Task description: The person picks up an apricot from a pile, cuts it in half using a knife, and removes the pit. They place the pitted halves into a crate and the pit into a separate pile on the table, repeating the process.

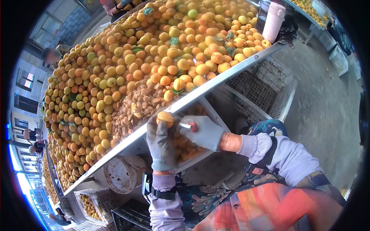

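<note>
Both hands wear grey gloves and are at the metal edge of a table heaped with apricots point(127, 69). My left hand point(160, 142) holds a yellow-orange apricot point(165, 118) upright in its fingertips. Just right of it, my right hand point(202, 131) is closed around a small tool with a red part point(193, 127); its light tip points left toward the apricot. A pile of brown pits point(135, 106) lies on the table beyond my left hand. Below both hands, a crate point(208, 152) holds orange fruit pieces, partly hidden by the gloves.
A pink flask point(274, 22) stands at the table's right corner. Beneath the edge are an empty crate point(285, 84), a dirty white bucket point(120, 175), a white crate of apricots point(104, 202) and a black crate point(131, 215). Other people are partly visible across the table and farther away.
</note>
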The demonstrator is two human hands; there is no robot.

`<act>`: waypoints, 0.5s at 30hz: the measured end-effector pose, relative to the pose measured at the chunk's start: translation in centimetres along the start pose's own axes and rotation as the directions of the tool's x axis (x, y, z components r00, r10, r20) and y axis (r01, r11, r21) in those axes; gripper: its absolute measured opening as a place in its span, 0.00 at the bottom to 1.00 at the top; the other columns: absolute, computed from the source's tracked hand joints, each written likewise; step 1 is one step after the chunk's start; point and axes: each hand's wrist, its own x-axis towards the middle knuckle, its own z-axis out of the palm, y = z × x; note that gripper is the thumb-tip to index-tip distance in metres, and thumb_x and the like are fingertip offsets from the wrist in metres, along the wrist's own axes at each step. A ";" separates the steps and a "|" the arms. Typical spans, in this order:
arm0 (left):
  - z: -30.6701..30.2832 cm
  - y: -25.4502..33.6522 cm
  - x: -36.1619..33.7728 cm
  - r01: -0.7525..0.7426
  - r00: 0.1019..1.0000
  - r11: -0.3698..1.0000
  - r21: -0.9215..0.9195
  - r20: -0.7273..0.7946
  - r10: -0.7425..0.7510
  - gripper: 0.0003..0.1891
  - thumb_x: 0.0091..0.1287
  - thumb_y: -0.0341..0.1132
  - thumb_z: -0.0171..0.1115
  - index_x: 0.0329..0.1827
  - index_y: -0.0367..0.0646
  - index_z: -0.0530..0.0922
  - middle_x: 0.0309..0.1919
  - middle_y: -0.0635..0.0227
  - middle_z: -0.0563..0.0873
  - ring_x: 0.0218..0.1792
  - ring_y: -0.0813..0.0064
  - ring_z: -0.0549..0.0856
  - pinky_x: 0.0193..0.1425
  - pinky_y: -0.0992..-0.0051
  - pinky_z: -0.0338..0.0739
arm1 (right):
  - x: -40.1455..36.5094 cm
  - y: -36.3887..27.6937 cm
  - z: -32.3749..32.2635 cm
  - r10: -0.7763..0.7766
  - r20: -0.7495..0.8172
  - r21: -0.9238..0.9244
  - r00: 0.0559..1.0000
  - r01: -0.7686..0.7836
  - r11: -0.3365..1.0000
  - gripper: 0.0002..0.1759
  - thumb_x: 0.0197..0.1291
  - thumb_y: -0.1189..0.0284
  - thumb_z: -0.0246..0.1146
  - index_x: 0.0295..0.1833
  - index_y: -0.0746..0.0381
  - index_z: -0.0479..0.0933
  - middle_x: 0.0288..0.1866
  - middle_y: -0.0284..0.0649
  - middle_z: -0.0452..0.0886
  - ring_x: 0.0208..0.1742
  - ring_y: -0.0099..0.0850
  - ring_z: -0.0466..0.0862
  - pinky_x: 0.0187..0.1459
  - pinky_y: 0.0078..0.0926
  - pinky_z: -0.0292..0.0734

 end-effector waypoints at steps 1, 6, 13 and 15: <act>0.1 0.3 -0.1 -0.005 1.000 1.000 -0.001 -0.004 0.005 0.26 0.69 0.43 0.64 0.63 0.35 0.70 0.53 0.59 0.79 0.50 0.69 0.82 0.56 0.71 0.78 | 0.0 -0.8 -0.3 -0.010 -0.093 -0.054 0.996 0.005 0.999 0.14 0.65 0.62 0.58 0.46 0.62 0.78 0.31 0.39 0.79 0.32 0.32 0.80 0.37 0.30 0.75; 1.0 -0.7 -0.6 -0.151 0.988 0.918 0.365 0.037 0.148 0.24 0.65 0.35 0.68 0.61 0.34 0.72 0.54 0.62 0.80 0.50 0.74 0.81 0.58 0.74 0.76 | 1.0 -1.7 -1.5 -0.031 -0.167 0.265 0.985 0.075 0.961 0.17 0.68 0.58 0.58 0.44 0.62 0.78 0.37 0.37 0.80 0.41 0.28 0.79 0.47 0.28 0.74; 2.6 -0.6 -1.2 -0.350 0.936 0.612 0.710 0.235 0.262 0.20 0.64 0.29 0.66 0.57 0.32 0.73 0.51 0.64 0.81 0.50 0.75 0.81 0.57 0.74 0.75 | 0.5 -1.1 -0.9 0.089 -0.118 0.441 0.989 -0.028 0.897 0.19 0.67 0.54 0.62 0.50 0.59 0.77 0.35 0.26 0.77 0.28 0.11 0.72 0.27 0.12 0.68; 2.8 -0.8 -1.3 -0.331 0.943 0.727 0.601 0.195 0.269 0.19 0.65 0.29 0.65 0.57 0.32 0.74 0.51 0.64 0.81 0.50 0.76 0.80 0.56 0.75 0.75 | 0.4 -1.5 -0.8 0.109 -0.124 0.441 0.986 -0.044 0.896 0.19 0.67 0.55 0.62 0.50 0.59 0.77 0.35 0.26 0.77 0.28 0.11 0.72 0.27 0.11 0.68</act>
